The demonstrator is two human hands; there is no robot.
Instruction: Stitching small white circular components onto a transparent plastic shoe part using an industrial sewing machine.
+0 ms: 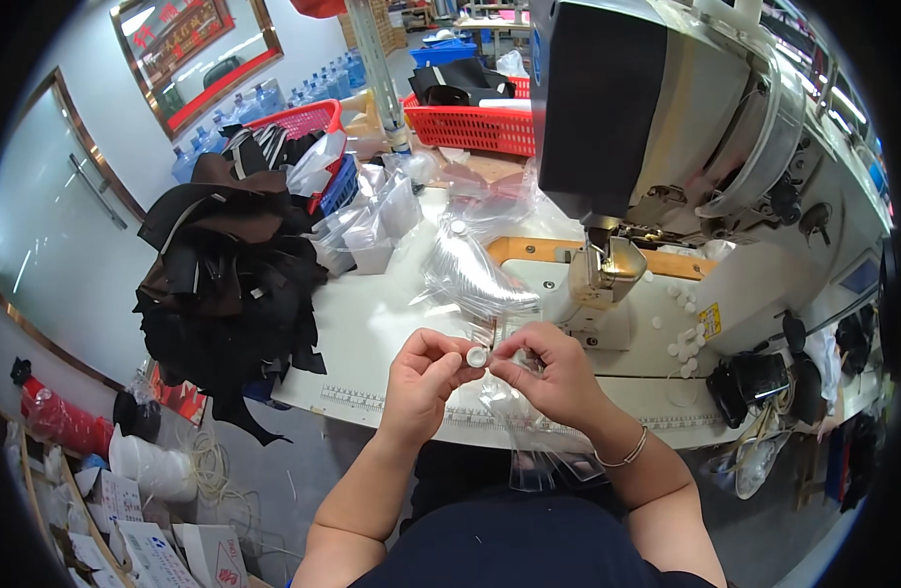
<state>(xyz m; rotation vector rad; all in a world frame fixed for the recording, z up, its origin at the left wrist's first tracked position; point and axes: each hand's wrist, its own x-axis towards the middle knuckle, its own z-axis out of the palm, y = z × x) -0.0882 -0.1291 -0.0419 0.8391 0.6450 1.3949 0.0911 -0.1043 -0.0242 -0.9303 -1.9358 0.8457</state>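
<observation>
Together, left hand (423, 370) and right hand (553, 370) pinch a small white disc (477, 358) between closed fingertips, near the sewing machine (666, 127), clear plastic sleeve (529, 446) draped beneath for alignment.

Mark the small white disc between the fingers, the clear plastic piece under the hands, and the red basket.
small white disc (478, 358): head view, its round face.
clear plastic piece (534, 461): head view, part hanging below the table edge.
red basket (475, 127): head view, its front mesh wall.

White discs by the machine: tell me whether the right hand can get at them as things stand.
Probably yes. The discs lie loose on the table just right of the right hand, nothing between; but that hand is pinching a small white piece with the left hand.
</observation>
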